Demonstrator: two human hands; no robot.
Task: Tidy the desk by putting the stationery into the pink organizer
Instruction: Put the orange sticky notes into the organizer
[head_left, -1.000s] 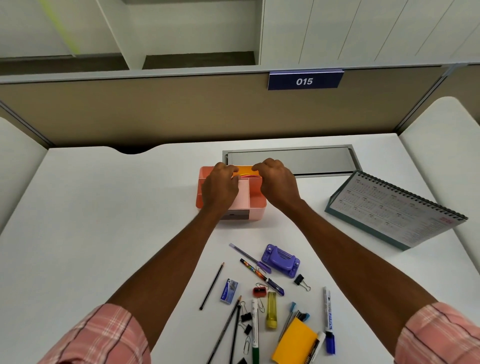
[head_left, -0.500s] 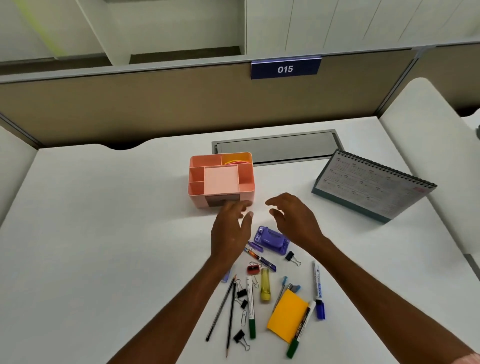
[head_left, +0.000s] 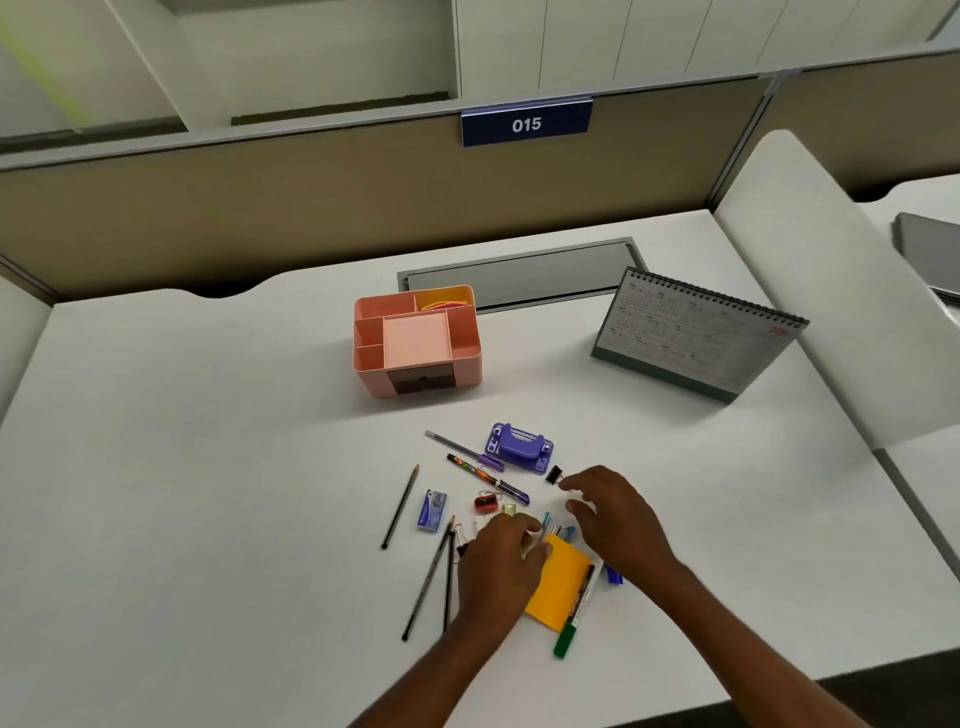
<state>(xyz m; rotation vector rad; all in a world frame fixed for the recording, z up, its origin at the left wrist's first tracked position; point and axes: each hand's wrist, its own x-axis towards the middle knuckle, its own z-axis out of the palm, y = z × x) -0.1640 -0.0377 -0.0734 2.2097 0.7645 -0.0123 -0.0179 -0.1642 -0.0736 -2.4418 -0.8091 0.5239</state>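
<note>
The pink organizer (head_left: 371, 378) stands mid-desk with orange and yellow bits (head_left: 445, 302) in its back right compartment. Loose stationery lies nearer me: a purple hole punch (head_left: 519, 448), a purple pen (head_left: 460, 448), a patterned pen (head_left: 488, 479), a pencil (head_left: 400, 506), a blue box (head_left: 432, 510), a red sharpener (head_left: 485, 504), a black binder clip (head_left: 554, 475), an orange sticky pad (head_left: 563, 587) and a green marker (head_left: 574, 618). My left hand (head_left: 498, 566) is curled down over the pile beside the pad, hiding what lies under it. My right hand (head_left: 618, 514) hovers with fingers spread, its fingertip next to the binder clip.
A desk calendar (head_left: 696, 332) stands at the right. A grey cable tray lid (head_left: 519, 275) is set into the desk behind the organizer. Two pencils (head_left: 431, 582) lie left of my left hand. A blue marker cap (head_left: 614, 577) shows under my right wrist.
Both hands left the organizer's back compartment and drew back toward me. They now sit low over the loose stationery, the left on the pile, the right by the binder clip.
</note>
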